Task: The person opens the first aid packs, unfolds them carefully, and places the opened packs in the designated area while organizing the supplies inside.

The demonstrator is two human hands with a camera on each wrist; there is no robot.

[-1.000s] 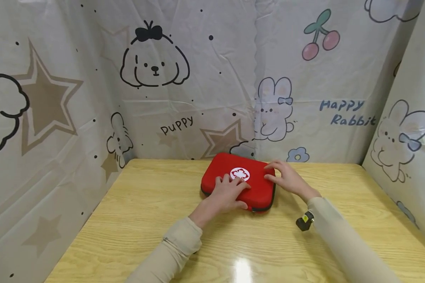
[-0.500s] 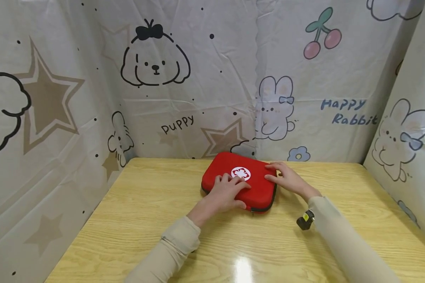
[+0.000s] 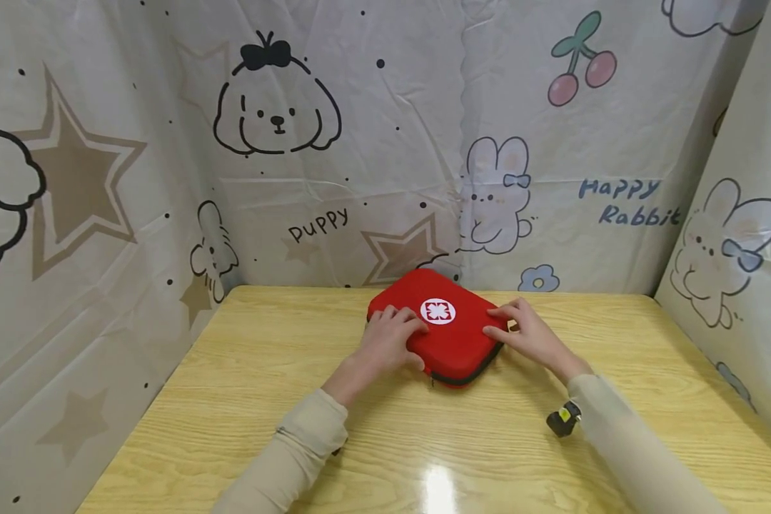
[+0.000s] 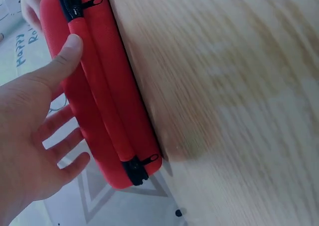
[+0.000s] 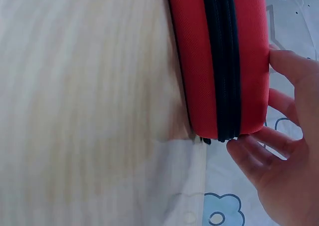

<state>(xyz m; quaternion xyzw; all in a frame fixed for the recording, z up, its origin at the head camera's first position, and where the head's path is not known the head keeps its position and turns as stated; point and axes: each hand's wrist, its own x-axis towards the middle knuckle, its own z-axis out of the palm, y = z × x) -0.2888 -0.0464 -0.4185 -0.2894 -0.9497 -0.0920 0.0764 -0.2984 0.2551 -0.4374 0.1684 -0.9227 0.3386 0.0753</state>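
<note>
A red zip-up first-aid case with a white round emblem lies closed at the back of the table, set at an angle. My left hand holds its left front side, the thumb against the red strip between two zip pulls and the fingers over the lid. At the right corner, my right hand grips the case, thumb on the lid and fingers bent round the corner. The right wrist view shows the black zip running along that side, and fingertips right at the corner.
The wood-grain table meets a patterned cloth backdrop at its back edge, close behind the case. More cloth hangs on both sides. A small black camera sits at the right wrist.
The case has turned clockwise as seen from above, its left end swinging away. My left hand has moved left and slightly back with it; the right hand has shifted slightly right and nearer.
</note>
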